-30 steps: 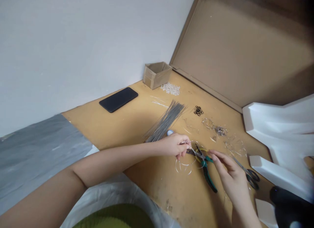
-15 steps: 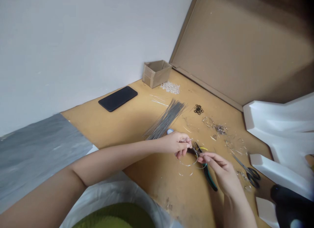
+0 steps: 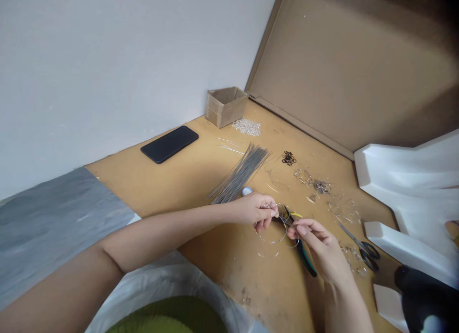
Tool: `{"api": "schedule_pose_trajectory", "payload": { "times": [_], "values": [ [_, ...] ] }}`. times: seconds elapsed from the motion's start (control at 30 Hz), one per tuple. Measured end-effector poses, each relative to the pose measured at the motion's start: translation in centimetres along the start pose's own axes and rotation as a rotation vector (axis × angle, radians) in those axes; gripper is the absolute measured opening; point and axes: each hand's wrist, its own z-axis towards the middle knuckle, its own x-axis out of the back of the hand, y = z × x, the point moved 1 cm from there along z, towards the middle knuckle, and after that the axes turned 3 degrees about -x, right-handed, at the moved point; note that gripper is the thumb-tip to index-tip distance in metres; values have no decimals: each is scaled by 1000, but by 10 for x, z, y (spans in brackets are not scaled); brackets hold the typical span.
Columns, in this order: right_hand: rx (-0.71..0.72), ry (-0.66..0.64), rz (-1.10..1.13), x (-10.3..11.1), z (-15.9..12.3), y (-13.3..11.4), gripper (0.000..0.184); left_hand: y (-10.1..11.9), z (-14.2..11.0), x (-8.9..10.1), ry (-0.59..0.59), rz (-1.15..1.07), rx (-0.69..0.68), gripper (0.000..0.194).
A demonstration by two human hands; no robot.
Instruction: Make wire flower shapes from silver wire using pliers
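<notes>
Thin silver wire bent into a loop (image 3: 286,233) spans the space between my two hands. My left hand (image 3: 263,211) pinches one part of it, fingers curled inward. On the right side my right hand (image 3: 313,235) grips the wire between thumb and fingertips. Beneath the hands lie pliers (image 3: 305,259) with dark green handles, partly covered by the hands and wire. Just behind my left hand rests a bundle of straight grey wires (image 3: 242,174), a small blue-and-white round piece (image 3: 246,191) beside it. How the wire ends are joined is too fine to tell.
A phone (image 3: 169,144) and a small cardboard box (image 3: 226,107) stand near the wall, with clear beads (image 3: 247,127) by the box. Black rings (image 3: 288,158), tangled wire pieces (image 3: 322,186) and scissors (image 3: 366,252) lie on the right. White foam packing (image 3: 405,180) borders the table.
Both hands keep their hold on the wire, with only a slight shift of the right fingers. The whole view has moved slightly; the other things on the table stay put.
</notes>
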Motion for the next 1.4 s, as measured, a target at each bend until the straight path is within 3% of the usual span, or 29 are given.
{"api": "schedule_pose_trajectory", "payload": {
  "times": [0.4,0.8,0.97,1.03,1.17,1.27,1.4],
  "values": [
    [7,-13,-19,4,-2,3,14,-1,0,-1,-20,-23,14,12],
    [-70,-122,89,-3,-4,-3,14,-4,1,-1,-41,-8,-48,19],
    [-119,-125,294,-10,-3,-8,14,-6,3,-5,11,-51,-94,17],
    [-142,-122,445,-14,-2,-9,15,-8,2,-8,64,1,-136,16],
    [-211,-140,643,-20,-2,-7,10,-11,-3,-12,137,327,-276,14],
    [-225,-142,681,-20,-3,-5,7,-11,-6,-12,160,483,-343,16],
    [-196,-114,634,-20,-4,-5,7,-11,-5,-10,186,495,-321,18]
  ]
}}
